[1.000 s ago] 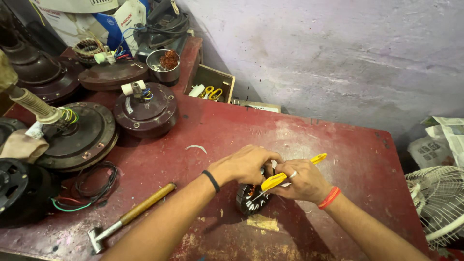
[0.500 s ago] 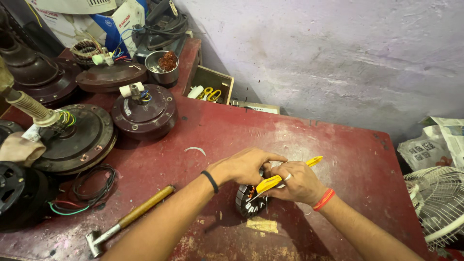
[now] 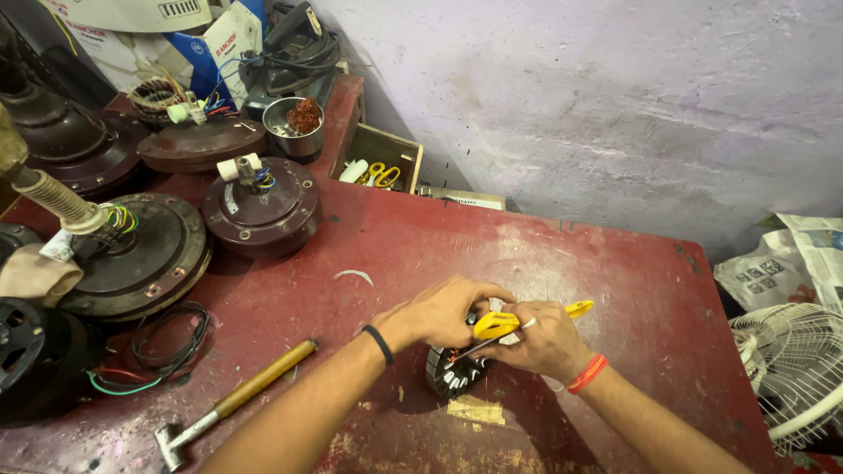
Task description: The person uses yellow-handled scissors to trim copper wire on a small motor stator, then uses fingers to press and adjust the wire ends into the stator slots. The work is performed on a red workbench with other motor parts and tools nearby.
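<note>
A small round dark motor stator with slots lies on the red table near its front edge. My left hand, a black band on its wrist, rests on top of the stator and grips it. My right hand, with an orange band on the wrist, holds yellow-handled pliers whose jaws point down-left into the stator. The two hands touch each other over the part, hiding most of it.
A hammer with a wooden handle lies at front left beside loose wires. Several brown ceiling-fan motor housings crowd the left side. A metal bowl of copper wire, a wooden box and a white fan guard are nearby.
Both hands have stayed on the stator. The pliers shifted slightly as my right hand worked them; nothing else on the table moved.
</note>
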